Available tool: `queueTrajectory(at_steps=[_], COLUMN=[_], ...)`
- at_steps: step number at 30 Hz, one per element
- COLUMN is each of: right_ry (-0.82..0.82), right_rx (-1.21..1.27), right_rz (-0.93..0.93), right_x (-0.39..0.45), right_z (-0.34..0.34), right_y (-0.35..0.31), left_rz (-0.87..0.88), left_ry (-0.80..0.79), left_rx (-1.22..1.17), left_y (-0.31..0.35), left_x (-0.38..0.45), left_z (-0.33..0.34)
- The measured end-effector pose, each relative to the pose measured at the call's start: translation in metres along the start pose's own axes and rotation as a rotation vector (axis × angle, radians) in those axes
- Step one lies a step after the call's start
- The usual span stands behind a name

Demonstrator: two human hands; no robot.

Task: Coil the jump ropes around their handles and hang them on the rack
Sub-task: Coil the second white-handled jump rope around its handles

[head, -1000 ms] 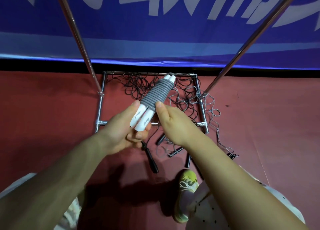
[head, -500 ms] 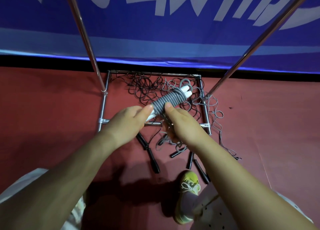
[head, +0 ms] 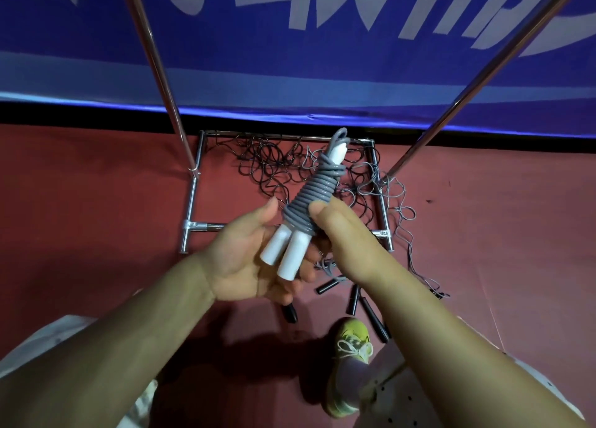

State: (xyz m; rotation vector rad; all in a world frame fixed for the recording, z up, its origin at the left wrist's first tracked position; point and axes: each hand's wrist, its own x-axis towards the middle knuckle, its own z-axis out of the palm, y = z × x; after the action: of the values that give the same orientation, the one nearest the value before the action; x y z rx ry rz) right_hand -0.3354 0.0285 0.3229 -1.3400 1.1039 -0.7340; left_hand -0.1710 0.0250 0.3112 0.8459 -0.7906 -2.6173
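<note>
A jump rope with two white handles [head: 285,250] has its grey cord [head: 314,195] coiled tightly around them, and a small loop pokes out at the far end. My left hand [head: 248,260] cradles the handles from below, palm up, thumb beside the coil. My right hand [head: 342,234] grips the coil from the right, thumb on the cord. Below, the rack's chrome base frame [head: 193,202] sits on the red floor. Two chrome poles [head: 154,73] rise from it toward me.
Tangled black and grey ropes [head: 277,166] lie inside the rack base, spilling out to the right. Several black handles [head: 371,311] lie on the floor by my foot in a yellow-green shoe [head: 348,363]. A blue banner hangs behind.
The bundle has tilted back up and come closer to me. My left hand has turned palm up under the white handles, which now show fully.
</note>
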Motion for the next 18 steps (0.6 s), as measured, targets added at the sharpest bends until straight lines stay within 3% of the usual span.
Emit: queueTrajectory(at_steps=[2,4,7,10,12,18], right_ry=[-0.053,-0.034,-0.088,-0.213,-0.289,-0.271], right_rx=[-0.035,-0.076,0.206,0.443,0.464,0.358], right_rz=[-0.017,0.035,0.198,0.267,0.268,0.234], right_x=[-0.005,-0.001,-0.003,0.007,0.002,-0.001], right_z=[-0.003,-0.004,-0.016,-0.023,-0.028,-0.029], right_y=[-0.001,-0.006,-0.008,-0.011,-0.009,-0.009], left_rz=[-0.012,-0.033,-0.03,-0.028,-0.03,-0.033], left_ry=[-0.01,0.097,0.193,0.166,0.134,0.176], left_rx=[-0.072,-0.072,-0.021,-0.038,-0.046,-0.083], left_y=[0.001,0.004,0.014,0.019,0.018,0.021], left_x=[0.002,0.002,-0.002,-0.008,-0.012,-0.018], left_z=[0.003,0.007,0.011,0.012,0.012,0.014])
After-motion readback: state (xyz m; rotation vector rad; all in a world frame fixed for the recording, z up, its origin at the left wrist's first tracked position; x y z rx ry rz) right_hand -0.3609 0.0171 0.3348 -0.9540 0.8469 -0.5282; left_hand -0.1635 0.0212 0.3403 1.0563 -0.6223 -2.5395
